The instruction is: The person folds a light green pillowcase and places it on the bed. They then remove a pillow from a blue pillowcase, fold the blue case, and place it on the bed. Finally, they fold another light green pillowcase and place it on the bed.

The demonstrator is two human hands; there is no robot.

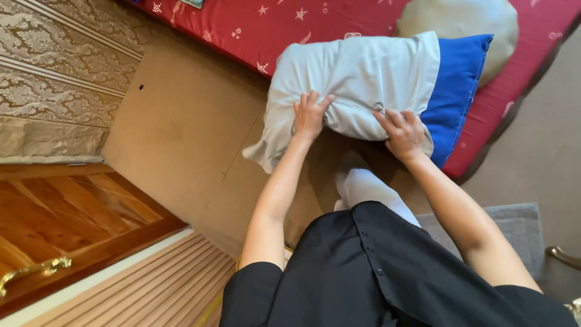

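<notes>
A blue pillow (460, 79) lies at the edge of a red mattress (290, 27), mostly inside a light grey pillowcase (357, 72). Only the pillow's right end sticks out of the case. My left hand (310, 115) grips the near edge of the pillowcase, fingers bunched in the cloth. My right hand (404, 133) clutches the same edge further right, close to the blue end. A loose corner of the case hangs down at the left over the floor.
A beige cushion (472, 24) rests on the mattress behind the pillow. A wooden door (66, 224) with a brass handle (36, 269) stands at the lower left. Patterned wallpaper (54, 79) covers the left wall. A grey mat (514, 227) lies on the floor at the right.
</notes>
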